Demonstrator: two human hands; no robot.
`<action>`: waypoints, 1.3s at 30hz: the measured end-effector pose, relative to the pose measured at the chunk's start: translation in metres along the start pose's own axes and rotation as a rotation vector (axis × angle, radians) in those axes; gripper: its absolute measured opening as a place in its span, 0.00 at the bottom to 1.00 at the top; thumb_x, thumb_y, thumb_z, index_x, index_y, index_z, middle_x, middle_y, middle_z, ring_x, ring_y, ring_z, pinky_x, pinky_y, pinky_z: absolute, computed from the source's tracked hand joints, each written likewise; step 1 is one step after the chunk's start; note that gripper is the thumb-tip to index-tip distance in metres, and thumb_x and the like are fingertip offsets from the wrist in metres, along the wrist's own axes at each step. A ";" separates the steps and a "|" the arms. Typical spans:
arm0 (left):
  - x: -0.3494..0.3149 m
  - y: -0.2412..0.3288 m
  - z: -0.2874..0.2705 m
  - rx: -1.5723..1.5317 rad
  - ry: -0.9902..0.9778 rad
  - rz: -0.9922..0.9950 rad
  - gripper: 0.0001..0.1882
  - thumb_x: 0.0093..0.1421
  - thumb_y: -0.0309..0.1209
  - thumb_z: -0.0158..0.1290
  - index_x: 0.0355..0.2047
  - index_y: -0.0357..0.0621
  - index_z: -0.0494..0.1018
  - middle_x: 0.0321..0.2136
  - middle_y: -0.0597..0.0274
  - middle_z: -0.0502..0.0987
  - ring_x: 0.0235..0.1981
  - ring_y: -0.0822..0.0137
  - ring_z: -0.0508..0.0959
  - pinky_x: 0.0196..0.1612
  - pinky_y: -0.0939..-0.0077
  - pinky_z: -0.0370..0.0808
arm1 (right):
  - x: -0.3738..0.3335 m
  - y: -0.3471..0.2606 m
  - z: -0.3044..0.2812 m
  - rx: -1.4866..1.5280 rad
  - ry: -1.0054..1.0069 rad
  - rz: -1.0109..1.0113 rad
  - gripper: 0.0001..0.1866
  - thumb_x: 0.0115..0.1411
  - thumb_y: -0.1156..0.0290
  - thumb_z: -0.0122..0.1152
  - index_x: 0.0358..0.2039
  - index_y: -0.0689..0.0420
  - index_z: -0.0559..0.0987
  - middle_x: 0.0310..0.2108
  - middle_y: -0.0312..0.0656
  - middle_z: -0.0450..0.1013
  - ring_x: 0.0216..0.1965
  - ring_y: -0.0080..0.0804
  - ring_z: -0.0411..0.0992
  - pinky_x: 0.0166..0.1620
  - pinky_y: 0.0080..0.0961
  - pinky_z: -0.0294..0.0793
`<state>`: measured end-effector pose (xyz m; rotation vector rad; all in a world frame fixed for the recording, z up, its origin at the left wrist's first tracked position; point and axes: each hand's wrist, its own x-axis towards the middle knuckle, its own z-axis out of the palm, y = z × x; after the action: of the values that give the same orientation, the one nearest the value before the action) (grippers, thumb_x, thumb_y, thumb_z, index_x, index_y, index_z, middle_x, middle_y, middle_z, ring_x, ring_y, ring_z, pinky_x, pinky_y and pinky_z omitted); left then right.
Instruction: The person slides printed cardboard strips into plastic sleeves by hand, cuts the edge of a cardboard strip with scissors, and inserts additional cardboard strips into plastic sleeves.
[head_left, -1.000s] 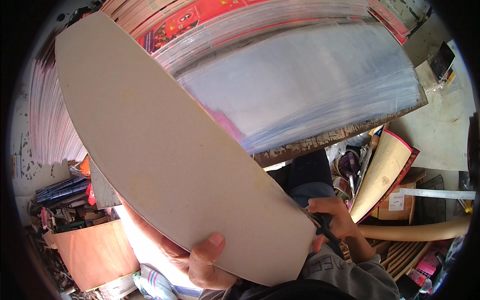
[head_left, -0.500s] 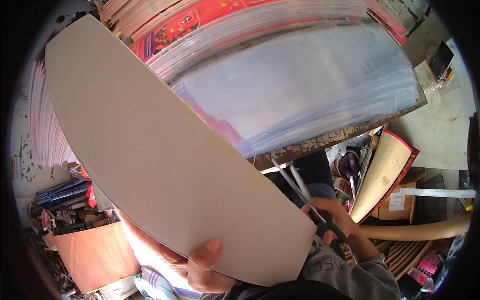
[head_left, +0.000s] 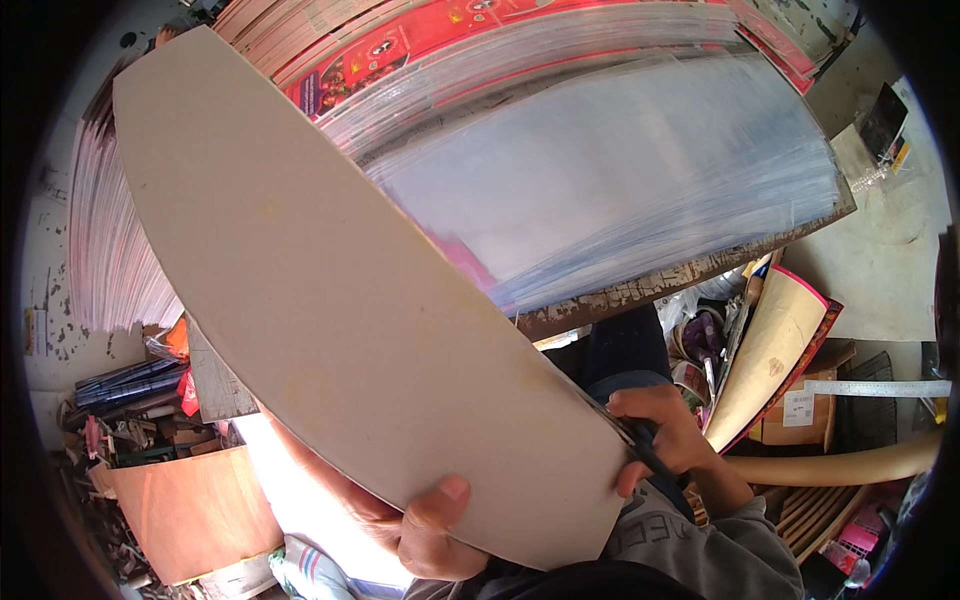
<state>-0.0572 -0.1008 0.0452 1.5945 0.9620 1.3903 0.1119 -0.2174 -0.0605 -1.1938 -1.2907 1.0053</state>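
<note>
A long grey cardboard sheet (head_left: 340, 300) is held slantwise, its long axis running upper left to lower right. The left hand (head_left: 435, 530) pinches its lower edge. At its right tip, the right hand (head_left: 660, 440) is clenched around dark-handled scissors (head_left: 645, 452).

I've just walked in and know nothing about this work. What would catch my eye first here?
A big, plain grey-beige cardboard sheet runs slantwise across the middle, gripped at its lower edge by the left hand. At its right edge the right hand holds dark-handled scissors against it. Behind lies a wide stack of clear plastic sheets, with red printed cards above.
</note>
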 end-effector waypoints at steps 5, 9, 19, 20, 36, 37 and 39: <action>0.001 -0.002 0.000 0.009 0.002 0.002 0.40 0.40 0.33 0.53 0.51 0.31 0.47 0.40 0.51 0.61 0.40 0.64 0.65 0.42 0.69 0.63 | -0.004 -0.001 0.003 0.001 -0.046 0.149 0.33 0.31 0.51 0.73 0.31 0.63 0.73 0.17 0.36 0.67 0.17 0.18 0.61 0.20 0.16 0.58; -0.006 -0.001 -0.002 0.015 0.005 -0.002 0.39 0.41 0.33 0.53 0.50 0.31 0.47 0.40 0.51 0.61 0.39 0.64 0.65 0.42 0.69 0.63 | -0.003 0.007 0.007 0.284 -0.018 0.270 0.38 0.32 0.42 0.68 0.33 0.63 0.71 0.20 0.34 0.65 0.20 0.15 0.61 0.21 0.15 0.58; -0.015 -0.002 -0.005 0.029 0.016 -0.004 0.37 0.42 0.33 0.52 0.49 0.32 0.48 0.39 0.52 0.61 0.39 0.65 0.65 0.42 0.70 0.63 | 0.020 0.006 -0.006 -0.003 -0.170 -0.032 0.39 0.31 0.42 0.69 0.33 0.64 0.70 0.21 0.40 0.64 0.20 0.26 0.63 0.23 0.20 0.61; -0.016 -0.003 -0.005 0.026 0.012 -0.006 0.37 0.42 0.33 0.52 0.49 0.32 0.48 0.39 0.52 0.61 0.39 0.65 0.65 0.42 0.70 0.63 | 0.020 0.006 -0.006 -0.005 -0.167 -0.031 0.39 0.31 0.42 0.69 0.33 0.64 0.70 0.21 0.40 0.64 0.20 0.26 0.63 0.23 0.20 0.61; -0.020 -0.004 -0.010 0.059 0.030 0.001 0.33 0.43 0.32 0.51 0.47 0.33 0.49 0.38 0.53 0.61 0.39 0.65 0.65 0.42 0.70 0.63 | 0.012 0.002 -0.008 -0.049 -0.138 -0.038 0.39 0.27 0.46 0.72 0.32 0.65 0.71 0.21 0.40 0.66 0.19 0.30 0.65 0.22 0.21 0.63; -0.022 -0.003 -0.010 0.059 0.033 0.002 0.33 0.44 0.32 0.51 0.47 0.33 0.49 0.38 0.53 0.61 0.39 0.65 0.65 0.42 0.70 0.63 | 0.012 0.000 -0.009 -0.082 -0.145 -0.025 0.40 0.25 0.46 0.73 0.32 0.65 0.71 0.21 0.41 0.66 0.19 0.30 0.65 0.22 0.21 0.63; -0.022 -0.003 -0.011 0.063 0.033 0.003 0.32 0.44 0.32 0.51 0.47 0.33 0.49 0.38 0.53 0.61 0.39 0.65 0.65 0.42 0.71 0.63 | 0.012 -0.001 -0.009 -0.098 -0.127 -0.040 0.39 0.25 0.47 0.73 0.31 0.65 0.71 0.20 0.41 0.66 0.18 0.29 0.65 0.22 0.20 0.63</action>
<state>-0.0703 -0.1191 0.0350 1.6241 1.0327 1.4045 0.1211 -0.2063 -0.0568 -1.1882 -1.4726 1.0121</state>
